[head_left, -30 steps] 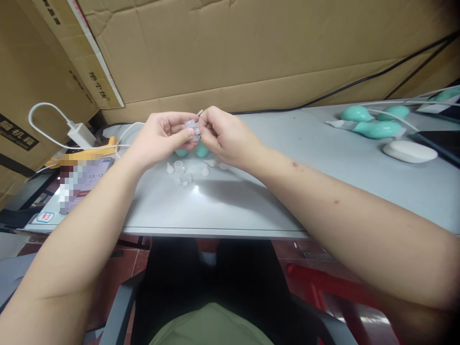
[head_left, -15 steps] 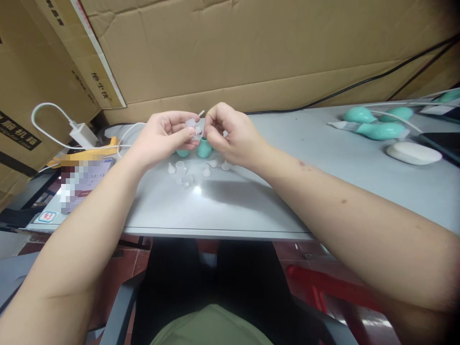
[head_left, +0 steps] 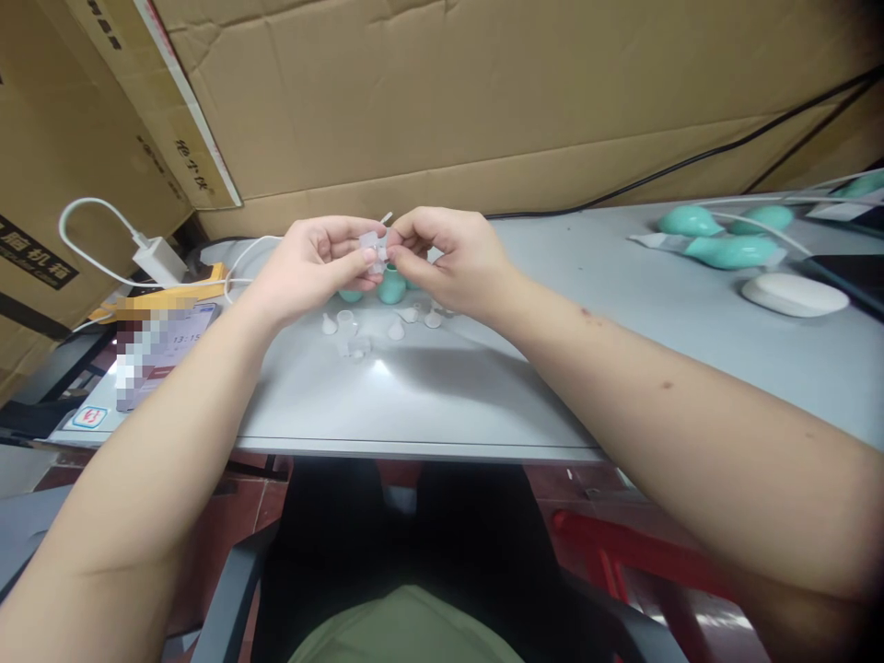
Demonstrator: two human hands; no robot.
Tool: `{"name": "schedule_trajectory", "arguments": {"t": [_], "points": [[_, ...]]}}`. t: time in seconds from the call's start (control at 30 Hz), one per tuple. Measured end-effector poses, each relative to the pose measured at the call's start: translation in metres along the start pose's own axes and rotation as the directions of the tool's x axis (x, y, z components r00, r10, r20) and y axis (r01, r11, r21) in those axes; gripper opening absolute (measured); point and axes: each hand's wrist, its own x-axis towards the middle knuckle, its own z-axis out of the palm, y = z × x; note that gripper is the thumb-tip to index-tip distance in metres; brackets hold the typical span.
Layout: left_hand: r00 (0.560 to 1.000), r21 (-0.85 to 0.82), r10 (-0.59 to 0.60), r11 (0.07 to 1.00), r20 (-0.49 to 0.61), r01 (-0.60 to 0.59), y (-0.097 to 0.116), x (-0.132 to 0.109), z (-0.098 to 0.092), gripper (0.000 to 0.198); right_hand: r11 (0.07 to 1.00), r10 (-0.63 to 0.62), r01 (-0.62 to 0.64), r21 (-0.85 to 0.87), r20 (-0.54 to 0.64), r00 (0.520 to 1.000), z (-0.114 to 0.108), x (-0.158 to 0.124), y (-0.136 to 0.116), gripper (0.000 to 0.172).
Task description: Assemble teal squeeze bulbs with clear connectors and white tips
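A person's left hand (head_left: 310,262) and right hand (head_left: 452,258) meet above a grey table (head_left: 483,368), fingertips of both pinched together on one small clear plastic piece (head_left: 375,247). Just below it, on the table, lie loose clear tips (head_left: 352,331) and a teal bulb (head_left: 392,287).
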Motion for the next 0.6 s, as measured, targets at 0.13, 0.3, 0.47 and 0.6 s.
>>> {"name": "schedule_trajectory", "arguments": {"t": [0.13,0.3,0.47,0.6], "points": [[1.0,0.002,-0.023,1.0,-0.018,0.023,0.001,0.0,0.001,0.041,0.997,-0.042,0.041,-0.073,-0.011,0.999,0.005,0.0,0.002,0.013],[1.0,0.002,0.0,1.0,-0.001,0.0,-0.001,0.0,0.001,0.042,0.985,-0.092,0.087,-0.152,-0.029,0.995,0.012,-0.001,0.007,0.015],[0.997,-0.037,0.078,0.996,0.024,-0.078,-0.01,0.005,-0.001,0.051,0.967,-0.2,0.188,-0.17,-0.055,0.978,0.014,0.001,0.02,0.015],[0.992,-0.077,0.118,0.991,0.047,-0.114,-0.015,0.008,-0.004,0.063,0.973,-0.224,0.218,-0.076,-0.091,0.97,0.015,0.002,0.024,0.015]]}}
